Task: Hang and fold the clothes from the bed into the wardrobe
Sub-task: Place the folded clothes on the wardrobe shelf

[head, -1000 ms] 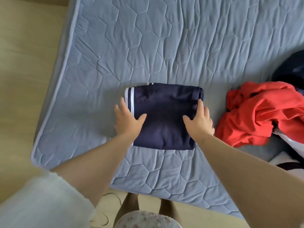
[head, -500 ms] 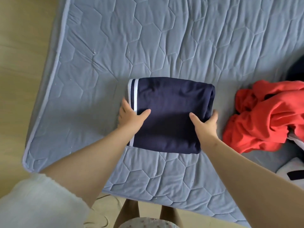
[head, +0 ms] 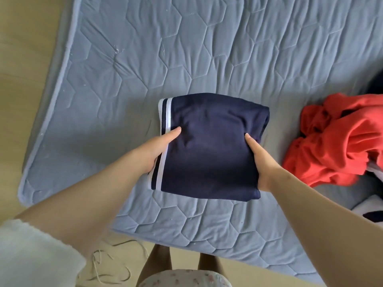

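At the near edge of the bed [head: 124,79], a loose cord [head: 122,243] lies on the floor [head: 24,59] beside the feet: a likely trip hazard when turning away. The left hand [head: 157,150] and right hand [head: 263,162] each clamp 1 side of the folded navy garment [head: 209,146] above the bed, thumbs on top, fingers hidden beneath. An uneven grip may let the folds sag open. Further right, a red garment [head: 335,146] lies crumpled, clear of both hands.

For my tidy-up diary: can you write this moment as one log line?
step: folded navy garment held over bed | left hand: grips striped edge | right hand: grips opposite edge | red garment: crumpled on bed
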The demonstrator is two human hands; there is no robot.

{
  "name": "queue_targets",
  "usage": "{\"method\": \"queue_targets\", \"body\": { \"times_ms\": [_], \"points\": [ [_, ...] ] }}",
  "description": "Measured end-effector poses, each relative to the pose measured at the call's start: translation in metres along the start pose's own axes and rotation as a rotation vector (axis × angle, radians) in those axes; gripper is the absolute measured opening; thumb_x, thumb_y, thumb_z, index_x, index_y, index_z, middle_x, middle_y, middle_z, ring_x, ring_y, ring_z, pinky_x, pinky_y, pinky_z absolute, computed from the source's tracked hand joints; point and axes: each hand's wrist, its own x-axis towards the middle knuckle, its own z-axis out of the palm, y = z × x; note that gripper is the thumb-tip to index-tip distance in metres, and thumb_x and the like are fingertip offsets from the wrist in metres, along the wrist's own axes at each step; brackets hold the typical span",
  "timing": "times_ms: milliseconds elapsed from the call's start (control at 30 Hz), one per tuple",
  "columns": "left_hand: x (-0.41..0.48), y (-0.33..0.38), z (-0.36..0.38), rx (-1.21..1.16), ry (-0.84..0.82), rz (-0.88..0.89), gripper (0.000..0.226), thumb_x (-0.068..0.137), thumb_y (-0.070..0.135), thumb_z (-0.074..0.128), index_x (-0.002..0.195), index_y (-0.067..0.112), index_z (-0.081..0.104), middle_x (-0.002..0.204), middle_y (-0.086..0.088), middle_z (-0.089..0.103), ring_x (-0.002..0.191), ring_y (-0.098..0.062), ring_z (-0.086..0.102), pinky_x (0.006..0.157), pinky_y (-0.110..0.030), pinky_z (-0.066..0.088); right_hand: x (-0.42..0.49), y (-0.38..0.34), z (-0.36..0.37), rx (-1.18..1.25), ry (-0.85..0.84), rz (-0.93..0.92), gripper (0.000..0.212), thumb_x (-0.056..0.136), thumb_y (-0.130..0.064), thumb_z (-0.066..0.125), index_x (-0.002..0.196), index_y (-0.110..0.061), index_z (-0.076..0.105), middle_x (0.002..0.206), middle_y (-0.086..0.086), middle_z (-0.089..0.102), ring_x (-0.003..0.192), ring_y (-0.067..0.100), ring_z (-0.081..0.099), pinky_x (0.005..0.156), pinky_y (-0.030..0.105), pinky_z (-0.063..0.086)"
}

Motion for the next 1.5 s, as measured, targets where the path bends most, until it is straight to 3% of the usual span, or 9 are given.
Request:
{"method": "queue_targets", "body": {
  "times_ms": [67,233,500,633,800,967,1067,1300,1500],
  "points": [
    [-0.023,-0.001,-0.007,-0.006,0.014,0.039,0.027,0.084,0.042,0.063,0.101,0.022,0.067,0.096,0.001,0.073,0.090,-0.016,0.068,0.085,-0.032,0.050,-0.021,0.004,-0.001,0.037,-0.062,-0.002,0.040,0.069,-0.066,0.065,0.085,-0.029,0.070,0.080,-0.001,0.075,0.075,0.021,0.070,0.062,0.031,0.046],
    [-0.104,0.013,-0.027,-0.051,0.035,0.181,0.016,0.087,0.026,0.062,0.100,0.018,0.065,0.082,-0.002,0.075,0.070,-0.017,0.072,0.050,-0.021,0.053,-0.092,-0.007,0.012,0.103,-0.215,-0.068,0.045,0.063,-0.053,0.073,0.096,-0.023,0.070,0.089,0.004,0.075,0.073,0.019,0.072,0.064,0.030,0.049],
    [-0.273,0.042,-0.084,-0.352,0.048,0.337,0.026,0.064,0.038,0.067,0.080,0.021,0.078,0.090,-0.008,0.074,0.080,-0.023,0.072,0.063,-0.030,0.054,-0.253,-0.071,0.061,-0.047,-0.494,-0.403,0.022,0.059,-0.033,0.071,0.074,-0.019,0.079,0.088,0.005,0.075,0.076,0.019,0.072,0.055,0.026,0.055],
    [-0.366,0.047,-0.111,-0.422,0.039,0.421,0.039,0.059,0.039,0.071,0.089,0.015,0.077,0.100,-0.012,0.072,0.090,-0.028,0.070,0.072,-0.035,0.054,-0.340,-0.091,0.089,-0.151,-0.595,-0.521,0.020,0.058,-0.026,0.071,0.073,-0.015,0.079,0.087,0.006,0.074,0.075,0.020,0.072,0.062,0.028,0.052],
    [-0.472,0.048,-0.128,-0.504,0.085,0.756,0.020,0.065,0.017,0.070,0.085,0.017,0.076,0.094,-0.010,0.073,0.078,-0.025,0.072,0.053,-0.029,0.056,-0.438,-0.101,0.116,-0.297,-0.704,-0.652,0.026,0.058,-0.012,0.075,0.084,-0.011,0.077,0.091,0.009,0.074,0.075,0.022,0.072,0.058,0.029,0.054],
    [-0.555,0.034,-0.151,-0.558,0.246,0.896,0.029,0.050,0.001,0.067,0.078,0.007,0.072,0.074,-0.014,0.072,0.060,-0.026,0.069,0.049,-0.030,0.055,-0.523,-0.108,0.143,-0.319,-0.823,-0.798,0.033,0.057,-0.039,0.072,0.083,-0.019,0.079,0.094,0.008,0.074,0.077,0.025,0.072,0.056,0.032,0.056],
    [-0.600,0.024,-0.164,-0.631,0.354,0.939,0.012,0.061,0.015,0.065,0.061,0.008,0.076,0.068,-0.012,0.071,0.055,-0.025,0.069,0.043,-0.028,0.052,-0.569,-0.104,0.168,-0.409,-0.845,-0.899,0.034,0.049,-0.046,0.076,0.076,-0.027,0.078,0.091,0.005,0.075,0.077,0.023,0.072,0.058,0.031,0.056],
    [-0.676,-0.025,-0.206,-0.774,0.418,1.141,0.025,0.061,0.026,0.066,0.079,0.012,0.078,0.092,-0.011,0.073,0.075,-0.025,0.072,0.062,-0.032,0.054,-0.646,-0.072,0.250,-0.599,-0.956,-0.989,0.034,0.049,-0.040,0.075,0.075,-0.019,0.079,0.095,0.011,0.074,0.080,0.029,0.072,0.072,0.037,0.048],
    [-0.721,-0.080,-0.273,-0.858,0.516,1.279,0.023,0.062,0.024,0.065,0.078,0.016,0.079,0.091,-0.008,0.074,0.077,-0.023,0.072,0.057,-0.030,0.056,-0.684,-0.029,0.343,-0.653,-1.083,-0.962,0.021,0.059,-0.029,0.070,0.070,-0.013,0.078,0.088,0.012,0.074,0.075,0.030,0.071,0.072,0.038,0.048]
  ]
}}
